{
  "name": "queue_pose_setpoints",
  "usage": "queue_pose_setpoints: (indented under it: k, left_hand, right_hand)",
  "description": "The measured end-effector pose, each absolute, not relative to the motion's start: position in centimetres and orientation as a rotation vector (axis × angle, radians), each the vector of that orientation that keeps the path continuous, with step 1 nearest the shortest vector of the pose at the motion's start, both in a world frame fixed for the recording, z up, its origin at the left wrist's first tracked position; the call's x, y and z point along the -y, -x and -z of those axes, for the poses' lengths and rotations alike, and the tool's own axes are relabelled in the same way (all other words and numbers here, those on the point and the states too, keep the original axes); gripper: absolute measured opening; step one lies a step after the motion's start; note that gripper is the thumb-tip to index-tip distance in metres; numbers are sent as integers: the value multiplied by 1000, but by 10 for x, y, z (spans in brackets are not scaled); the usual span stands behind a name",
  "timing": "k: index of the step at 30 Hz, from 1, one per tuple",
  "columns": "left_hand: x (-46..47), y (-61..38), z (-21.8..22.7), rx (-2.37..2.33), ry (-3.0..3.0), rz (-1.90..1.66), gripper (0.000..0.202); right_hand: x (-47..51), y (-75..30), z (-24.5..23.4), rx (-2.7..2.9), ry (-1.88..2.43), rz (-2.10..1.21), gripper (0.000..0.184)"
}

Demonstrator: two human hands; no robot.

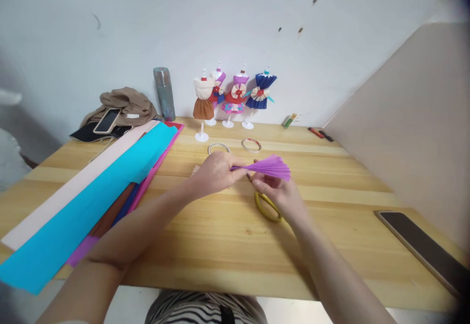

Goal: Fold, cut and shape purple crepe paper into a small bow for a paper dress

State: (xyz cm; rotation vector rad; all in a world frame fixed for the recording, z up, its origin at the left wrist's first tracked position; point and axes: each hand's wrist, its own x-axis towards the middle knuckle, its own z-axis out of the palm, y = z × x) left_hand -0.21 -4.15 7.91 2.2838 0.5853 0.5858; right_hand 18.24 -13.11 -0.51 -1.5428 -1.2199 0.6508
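Observation:
A pleated purple paper fan point(270, 167) is held above the wooden table point(227, 245). My left hand point(215, 172) is closed, pinching the fan's narrow gathered end. Just under the fan's spread edge, my right hand point(277, 192) has its fingers curled on the pleats. Yellow-handled scissors point(266, 207) lie on the table beneath my right hand, partly hidden by it.
Sheets of coloured paper point(91, 201) lie stacked at the left, cyan on top. Small mannequins in paper dresses point(233, 96) stand at the back, with two tape rolls point(235, 146) in front. A bottle point(164, 93), cloth with a phone point(107, 120), and a dark tablet point(422, 245) at right.

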Motion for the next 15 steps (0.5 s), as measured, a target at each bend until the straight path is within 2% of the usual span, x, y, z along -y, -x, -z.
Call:
queue_pose_setpoints:
  k: [1,4,10,12,15]
  left_hand:
    - [39,2,-79,-595,-2265,-607,25]
    - [35,2,-78,-629,-2263,-684,26]
    - [30,2,-80,-610,-2203,-756,22]
    - [29,3,-82,-602,-2097,-732,21]
    - [27,3,-85,-577,-1854,-618,22]
  right_hand:
    - [135,-189,10,1351,1739,-529,32]
    - [147,-199,28,1497,1952,-319,36]
    - [163,-199,46,1810,2151,105,41]
    - [165,-201,45,1797,2254,113,41]
    - [164,-207,42,1665,2324,-80,36]
